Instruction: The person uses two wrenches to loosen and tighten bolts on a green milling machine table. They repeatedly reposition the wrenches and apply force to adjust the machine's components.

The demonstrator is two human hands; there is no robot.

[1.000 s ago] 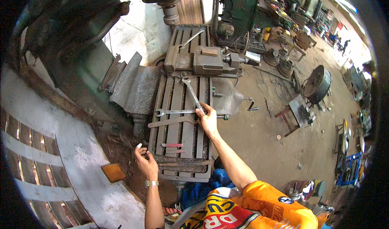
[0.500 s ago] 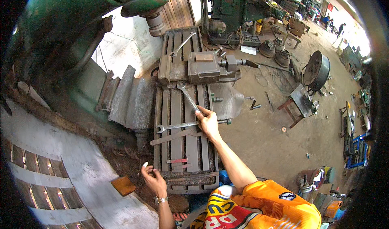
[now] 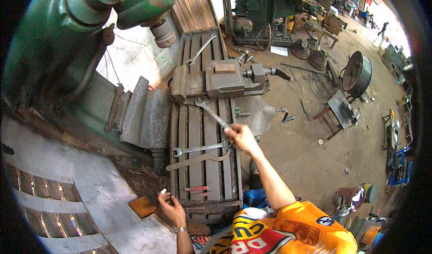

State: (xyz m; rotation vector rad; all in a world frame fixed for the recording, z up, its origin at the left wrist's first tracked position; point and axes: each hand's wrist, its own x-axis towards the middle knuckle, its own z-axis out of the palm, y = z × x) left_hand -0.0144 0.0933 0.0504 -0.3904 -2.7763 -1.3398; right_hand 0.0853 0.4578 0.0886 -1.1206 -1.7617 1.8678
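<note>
My right hand [image 3: 243, 139] is closed round the end of a steel wrench [image 3: 215, 113]. That wrench's far head lies at the near edge of the vise [image 3: 226, 78], by its base; whether it sits on a nut I cannot tell. Just nearer on the slotted machine table [image 3: 196, 177] lie a combination wrench [image 3: 198, 149] and a flat hook-shaped spanner [image 3: 193, 161]. My left hand [image 3: 173, 210] hovers off the table's near left corner, fingers curled. At its fingertips shows a small white bit, too small to name.
Another wrench [image 3: 201, 50] rests on the table beyond the vise. Small red pieces [image 3: 196, 188] lie near its front end. A green machine head [image 3: 144, 6] overhangs the far left. A wooden block [image 3: 143, 206] is beside my left hand; a round black drum [image 3: 357, 75] stands at right.
My right hand has swung the wrench's handle end to the right and slightly nearer, uncovering the combination wrench's ring end. My left hand has barely shifted. The whole view has tilted a little.
</note>
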